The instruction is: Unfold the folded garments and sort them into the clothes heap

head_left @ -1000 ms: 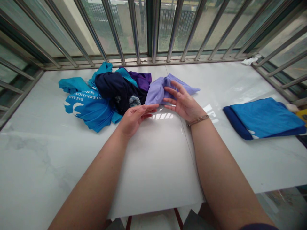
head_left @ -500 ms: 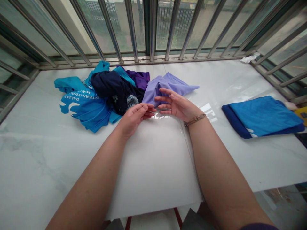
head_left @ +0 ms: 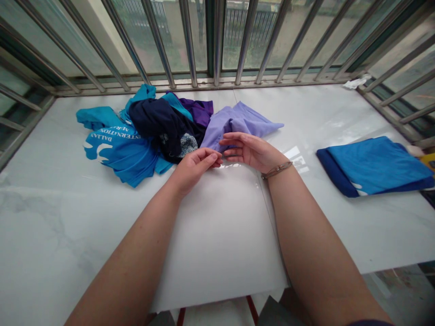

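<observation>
A heap of crumpled clothes lies at the back of the white table (head_left: 217,235): a light purple garment (head_left: 238,123), a navy one (head_left: 159,124), a dark purple one (head_left: 199,111) and a bright blue printed shirt (head_left: 118,151). My left hand (head_left: 195,167) rests just in front of the light purple garment, fingers drawn together at its near edge. My right hand (head_left: 249,151), with a thin bracelet at the wrist, is beside it with fingers stretched out toward the left hand, holding nothing. The two hands nearly touch at the fingertips.
A folded blue garment (head_left: 374,165) lies at the right of the table. Metal window bars (head_left: 217,40) fence the back and both sides. A crumpled white scrap (head_left: 355,82) sits in the far right corner. A yellow object (head_left: 428,159) shows at the right edge.
My right hand has come down off the light purple garment toward my left hand. My left fingers have drawn closer together. The clothes have not moved.
</observation>
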A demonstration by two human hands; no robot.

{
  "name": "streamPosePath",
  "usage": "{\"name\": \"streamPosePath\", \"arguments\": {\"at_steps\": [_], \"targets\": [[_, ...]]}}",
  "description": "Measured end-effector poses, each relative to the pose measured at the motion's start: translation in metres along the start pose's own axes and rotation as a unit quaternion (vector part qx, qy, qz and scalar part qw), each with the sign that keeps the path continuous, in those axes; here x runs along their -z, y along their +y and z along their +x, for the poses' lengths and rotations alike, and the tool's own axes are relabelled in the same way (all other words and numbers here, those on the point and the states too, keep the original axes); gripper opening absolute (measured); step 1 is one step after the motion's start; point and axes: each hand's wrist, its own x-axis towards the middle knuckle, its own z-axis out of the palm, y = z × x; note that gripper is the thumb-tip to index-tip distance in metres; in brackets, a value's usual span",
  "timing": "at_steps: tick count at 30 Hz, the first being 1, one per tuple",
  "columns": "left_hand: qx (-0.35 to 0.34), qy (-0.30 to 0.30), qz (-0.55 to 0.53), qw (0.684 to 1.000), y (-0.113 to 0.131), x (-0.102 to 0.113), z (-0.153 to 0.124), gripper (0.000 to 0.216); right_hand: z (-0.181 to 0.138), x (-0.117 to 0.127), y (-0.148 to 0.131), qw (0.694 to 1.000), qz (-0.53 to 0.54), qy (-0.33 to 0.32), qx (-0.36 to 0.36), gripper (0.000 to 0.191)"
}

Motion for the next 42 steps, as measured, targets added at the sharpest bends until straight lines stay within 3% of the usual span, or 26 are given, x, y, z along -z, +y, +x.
{"name": "streamPosePath", "arguments": {"at_steps": [10, 22, 42], "targets": [[-0.014, -0.026, 0.104, 0.994, -0.0029, -0.0053, -0.0024, 0.042, 0.0003, -0.007, -0.0046, 0.999, 0.002, 0.036, -0.011, 0.033], [-0.017, -0.031, 0.102, 0.994, -0.0068, -0.0039, -0.001, 0.039, 0.0013, -0.0047, -0.0027, 0.999, 0.013, 0.034, -0.008, 0.037], [-0.028, -0.022, 0.193, 0.981, -0.003, -0.0078, -0.0035, 0.028, 0.0054, -0.004, 0.0008, 0.998, 0.0, 0.061, -0.009, 0.03]]}}
